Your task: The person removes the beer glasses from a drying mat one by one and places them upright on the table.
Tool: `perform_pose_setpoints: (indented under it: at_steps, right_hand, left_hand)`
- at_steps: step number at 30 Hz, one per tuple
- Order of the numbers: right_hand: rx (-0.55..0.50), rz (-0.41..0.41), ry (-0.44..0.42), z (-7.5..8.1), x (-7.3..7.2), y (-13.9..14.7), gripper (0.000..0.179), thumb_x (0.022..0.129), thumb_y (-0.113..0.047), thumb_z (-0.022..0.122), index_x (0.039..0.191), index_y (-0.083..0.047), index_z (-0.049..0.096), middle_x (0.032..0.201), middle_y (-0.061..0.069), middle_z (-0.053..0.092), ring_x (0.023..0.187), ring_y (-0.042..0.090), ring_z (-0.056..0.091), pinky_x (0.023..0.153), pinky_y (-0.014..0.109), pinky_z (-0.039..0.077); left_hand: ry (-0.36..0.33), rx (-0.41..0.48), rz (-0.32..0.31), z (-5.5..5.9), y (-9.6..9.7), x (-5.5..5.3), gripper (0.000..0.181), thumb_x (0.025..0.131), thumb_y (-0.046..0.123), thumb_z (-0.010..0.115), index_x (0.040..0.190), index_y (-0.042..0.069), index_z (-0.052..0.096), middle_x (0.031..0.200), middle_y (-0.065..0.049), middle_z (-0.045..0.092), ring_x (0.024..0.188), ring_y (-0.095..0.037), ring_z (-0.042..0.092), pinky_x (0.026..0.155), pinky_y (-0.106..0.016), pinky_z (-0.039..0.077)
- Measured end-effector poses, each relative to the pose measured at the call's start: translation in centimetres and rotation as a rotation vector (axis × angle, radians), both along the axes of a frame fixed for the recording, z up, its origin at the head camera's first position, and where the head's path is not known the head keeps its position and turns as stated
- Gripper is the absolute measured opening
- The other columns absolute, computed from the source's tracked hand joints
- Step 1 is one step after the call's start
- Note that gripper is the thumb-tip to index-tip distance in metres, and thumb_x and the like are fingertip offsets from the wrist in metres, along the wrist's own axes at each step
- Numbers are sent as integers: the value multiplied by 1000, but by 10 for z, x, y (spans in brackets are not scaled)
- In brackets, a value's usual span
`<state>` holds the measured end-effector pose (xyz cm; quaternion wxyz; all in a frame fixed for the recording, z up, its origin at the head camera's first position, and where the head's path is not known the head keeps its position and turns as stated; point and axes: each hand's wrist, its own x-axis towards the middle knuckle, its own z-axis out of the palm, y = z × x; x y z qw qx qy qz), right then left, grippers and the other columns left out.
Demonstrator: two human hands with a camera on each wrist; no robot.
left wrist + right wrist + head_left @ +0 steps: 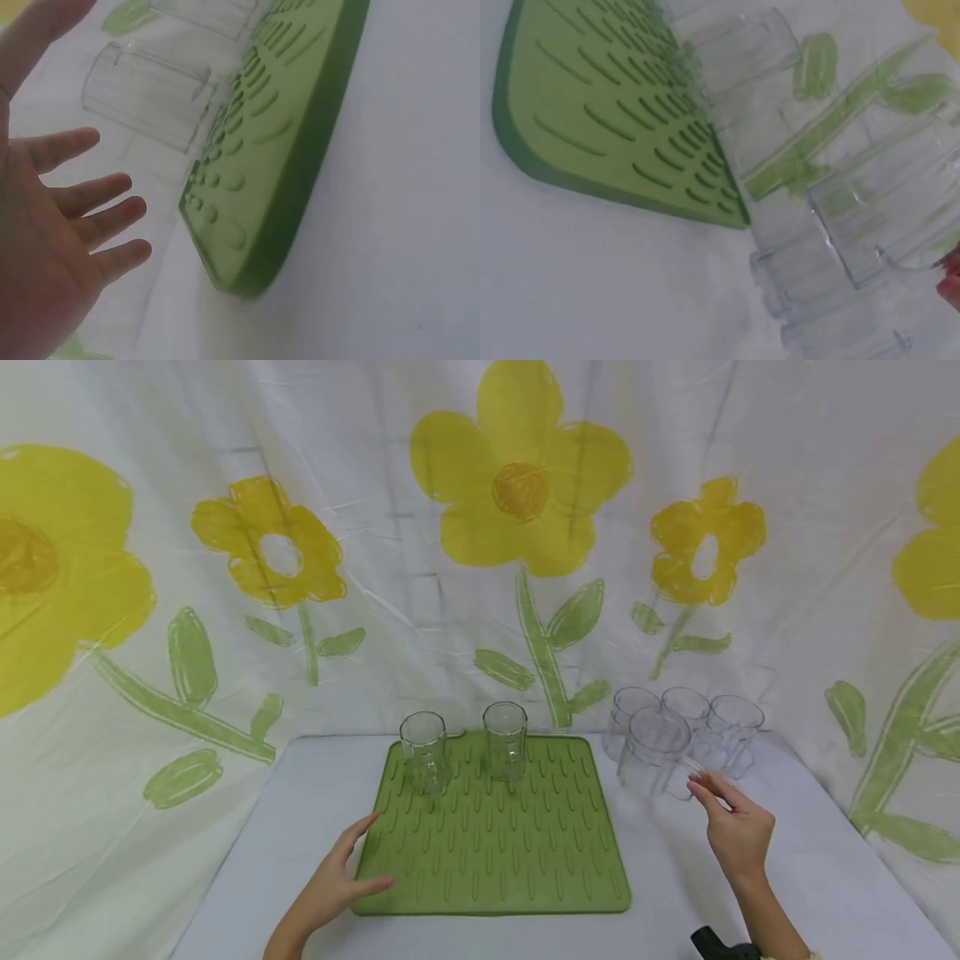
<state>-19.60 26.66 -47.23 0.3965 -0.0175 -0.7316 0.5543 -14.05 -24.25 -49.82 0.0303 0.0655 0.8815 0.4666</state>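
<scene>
My right hand (738, 831) pinches the handle of a clear glass mug (651, 756) between thumb and fingers, right of the green ridged mat (495, 852). In the right wrist view this mug (885, 202) hangs above the white surface, its base apart from it; only fingertips (949, 289) show at the handle. My left hand (330, 881) is spread beside the mat's left edge and holds nothing; the left wrist view shows its fingers (112, 195) apart. Two clear mugs, one at left (424, 752) and one at right (506, 743), stand on the mat's back half.
Behind the held mug stand three more clear mugs (738, 727), partly hidden by it. A white cloth (285, 810) covers the table, and a flower-printed curtain (360, 568) hangs along its back. Near the right forearm is a black object (720, 943).
</scene>
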Motion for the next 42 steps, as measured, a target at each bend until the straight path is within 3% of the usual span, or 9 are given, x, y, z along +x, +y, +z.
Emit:
perform_pose_setpoints:
  at_steps: [6, 11, 18, 27, 34, 39, 42]
  right_hand:
    - [-12, -42, -7, -11, 0, 2, 29, 72, 21, 72, 101, 17, 69, 82, -34, 65, 75, -17, 63, 68, 0, 50]
    - [-42, -109, -58, -22, -2, 2, 27, 74, 15, 75, 100, 14, 70, 78, -36, 63, 71, -18, 62, 65, -1, 48]
    - [-20, -180, -129, -33, -2, 4, 26, 76, 8, 77, 101, 13, 70, 74, -42, 58, 68, -22, 58, 58, -2, 43]
    - [18, -223, -97, -47, -3, 5, 27, 74, 11, 76, 100, 14, 69, 76, -44, 56, 70, -27, 56, 65, -5, 42]
    - [12, -220, -112, -52, -1, 1, 24, 75, 10, 77, 98, 15, 70, 75, -42, 56, 69, -27, 55, 58, -4, 41]
    - [-7, -211, -121, -57, 0, 0, 23, 75, 11, 76, 97, 14, 71, 74, -43, 57, 67, -25, 56, 62, -5, 43]
    - [-5, -195, -147, -58, 0, -1, 17, 76, 8, 77, 93, 9, 74, 72, -42, 57, 66, -23, 57, 55, -2, 41]
  left_hand:
    - [-56, -105, 48, -3, -6, 2, 99, 76, 34, 82, 153, 6, 26, 157, -26, 26, 143, -51, 22, 109, -73, 27]
    - [-59, -198, 71, -1, -7, 1, 103, 74, 40, 83, 151, 0, 27, 154, -31, 28, 141, -52, 26, 110, -69, 31]
    - [-51, -327, 61, -9, -11, 1, 109, 68, 42, 86, 148, -6, 30, 149, -35, 33, 138, -55, 31, 111, -66, 32]
    - [-75, -382, 37, -17, -12, 5, 111, 62, 39, 90, 143, -13, 35, 140, -37, 43, 132, -55, 37, 110, -64, 35]
    - [-58, -391, 11, -19, -15, 8, 109, 58, 36, 92, 140, -13, 39, 142, -33, 44, 135, -55, 32, 110, -66, 31]
    - [-65, -413, -8, -24, -18, 5, 109, 57, 37, 92, 140, -11, 40, 143, -30, 46, 136, -54, 32, 110, -67, 31]
    - [-67, -422, -7, -25, -19, 5, 109, 57, 37, 91, 141, -11, 40, 144, -30, 46, 137, -54, 32, 110, -67, 31]
